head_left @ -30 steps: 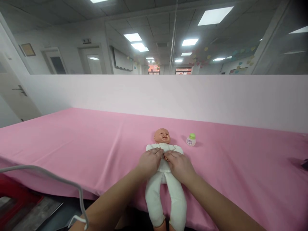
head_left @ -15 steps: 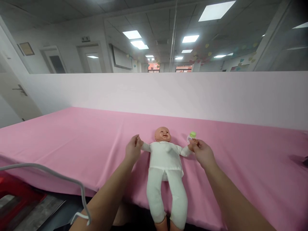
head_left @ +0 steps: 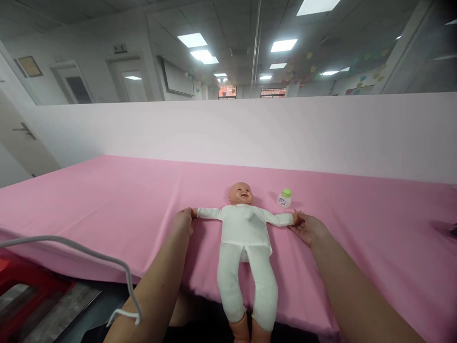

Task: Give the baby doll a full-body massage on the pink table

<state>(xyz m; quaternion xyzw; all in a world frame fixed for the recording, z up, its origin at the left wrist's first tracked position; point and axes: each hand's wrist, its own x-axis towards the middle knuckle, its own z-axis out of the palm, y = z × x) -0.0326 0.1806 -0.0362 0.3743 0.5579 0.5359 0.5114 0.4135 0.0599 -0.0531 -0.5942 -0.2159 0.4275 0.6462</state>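
A baby doll (head_left: 246, 228) in a white top and white trousers lies on its back, its head toward the wall and its feet at the near edge of the pink-covered table (head_left: 135, 205). Both doll arms are stretched straight out to the sides. My left hand (head_left: 184, 221) is closed around the doll's hand on the left side. On the right, my right hand (head_left: 307, 229) grips the doll's other hand between thumb and fingers. A small clear bottle with a green cap (head_left: 284, 198) stands beside the doll's head, a little beyond my right hand.
A white cable (head_left: 89, 257) loops over my left forearm. The low white wall (head_left: 250, 133) with glass above it runs behind the table. A red stool (head_left: 32, 286) is at the lower left. Something dark (head_left: 453, 229) sits at the right edge.
Both my hands have moved outward and drawn the doll's arms from bent to straight. The bottle, partly covered by my right hand before, now shows fully. The view has tilted slightly down.
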